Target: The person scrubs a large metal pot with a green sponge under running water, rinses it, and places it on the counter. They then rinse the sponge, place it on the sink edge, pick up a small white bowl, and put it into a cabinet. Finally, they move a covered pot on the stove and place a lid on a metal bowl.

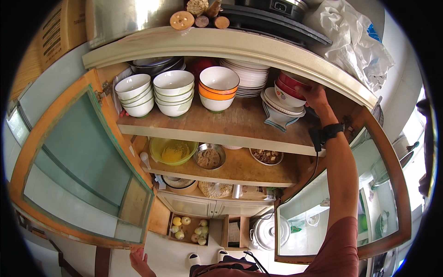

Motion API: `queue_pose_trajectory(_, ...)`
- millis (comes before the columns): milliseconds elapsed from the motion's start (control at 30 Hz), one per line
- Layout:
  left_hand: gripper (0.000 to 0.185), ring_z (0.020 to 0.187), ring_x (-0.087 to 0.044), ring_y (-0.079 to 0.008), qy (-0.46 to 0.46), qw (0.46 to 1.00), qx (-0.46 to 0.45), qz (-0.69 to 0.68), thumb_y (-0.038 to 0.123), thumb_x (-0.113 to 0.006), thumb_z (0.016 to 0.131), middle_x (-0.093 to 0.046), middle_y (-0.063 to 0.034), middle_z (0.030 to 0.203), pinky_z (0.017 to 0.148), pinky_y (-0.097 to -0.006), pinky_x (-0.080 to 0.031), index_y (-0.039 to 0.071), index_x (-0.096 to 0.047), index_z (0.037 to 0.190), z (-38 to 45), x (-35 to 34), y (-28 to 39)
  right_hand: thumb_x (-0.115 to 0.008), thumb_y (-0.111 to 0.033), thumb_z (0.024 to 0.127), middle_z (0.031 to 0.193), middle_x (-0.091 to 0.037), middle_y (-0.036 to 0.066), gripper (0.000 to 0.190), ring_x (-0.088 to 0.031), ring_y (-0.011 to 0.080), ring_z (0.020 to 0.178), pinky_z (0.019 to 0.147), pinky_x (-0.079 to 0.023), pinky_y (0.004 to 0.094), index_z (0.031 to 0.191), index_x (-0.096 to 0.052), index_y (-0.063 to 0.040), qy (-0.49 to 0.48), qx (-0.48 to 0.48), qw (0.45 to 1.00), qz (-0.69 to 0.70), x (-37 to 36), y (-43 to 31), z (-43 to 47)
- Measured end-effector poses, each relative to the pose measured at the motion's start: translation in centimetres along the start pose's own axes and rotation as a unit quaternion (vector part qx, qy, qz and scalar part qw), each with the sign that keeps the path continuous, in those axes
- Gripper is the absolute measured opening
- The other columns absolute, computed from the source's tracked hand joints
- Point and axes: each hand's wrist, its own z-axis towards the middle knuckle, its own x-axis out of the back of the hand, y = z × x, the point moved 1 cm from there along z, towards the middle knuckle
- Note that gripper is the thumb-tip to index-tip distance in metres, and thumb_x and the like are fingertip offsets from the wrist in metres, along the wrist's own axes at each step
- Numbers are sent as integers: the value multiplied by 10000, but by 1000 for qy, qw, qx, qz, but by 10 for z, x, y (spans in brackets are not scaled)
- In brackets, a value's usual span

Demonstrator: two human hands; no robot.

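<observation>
My right hand (314, 97) reaches onto the cabinet's top shelf, its fingers at the rims of stacked red bowls (288, 85). Under these sits a white bowl with a floral print (287, 98), on pale plates (276, 104) and a blue-edged dish (281, 119). My left hand (139, 259) is low at the left, by the bottom corner of the open wood-framed glass door (83, 241); whether it touches the door is unclear. On the same shelf stand white bowls with green bases (135, 93), more such bowls (174, 93), orange-banded bowls (218, 90) and a stack of white plates (247, 78).
The right glass door (403, 207) also stands open beside my arm. A black cable (313, 173) hangs from my wrist. The middle shelf (235, 176) holds a yellow-green bowl (173, 152) and a metal bowl (209, 156). On the floor are a box of fruit or vegetables (188, 241) and a lidded pot (271, 232).
</observation>
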Motion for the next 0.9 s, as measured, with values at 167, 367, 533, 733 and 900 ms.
queue_pose_trajectory(167,591,1310,-571,-265,135,986,-91,-19,508,-533,1072,-600,-126,1392,1122,-458,-409,74,-488,1470,15,22,18,-831,-374,881,782,-709,101,552,-601,134,483,422,-488,284,1259,-682,0,-25,-18,999,-8,2,-8,-7)
queue_pose_trajectory(367,641,1392,-526,-339,315,902,-252,154,462,-495,1100,-521,-242,1499,1147,-424,-447,-48,-453,1486,20,26,89,-856,-369,847,775,-706,138,784,-631,154,490,416,-495,310,1461,-514,-22,87,-36,995,25,0,-28,-63)
queue_pose_trajectory(533,661,1479,-414,-349,300,894,-290,164,411,-489,1112,-388,-246,1611,1222,-440,-355,-25,-333,1585,42,32,136,-698,-266,1000,821,-730,97,409,-689,146,610,549,-520,287,1330,-636,-32,167,10,983,76,0,-37,-172)
queue_pose_trajectory(733,658,1426,-460,-349,203,926,-300,104,433,-392,1137,-409,-237,1602,1194,-407,-370,-44,-343,1587,69,25,139,-510,-218,1095,802,-723,84,271,-673,125,609,544,-476,275,1135,-731,-65,173,-98,980,10,13,-47,-339)
queue_pose_trajectory(900,651,1374,-495,-334,185,944,-267,55,450,-383,1139,-429,-234,1579,1143,-400,-425,-39,-380,1569,58,13,131,-440,-166,1081,652,-655,74,363,-626,133,548,528,-442,286,960,-757,-37,190,-125,970,-85,48,-29,-455)
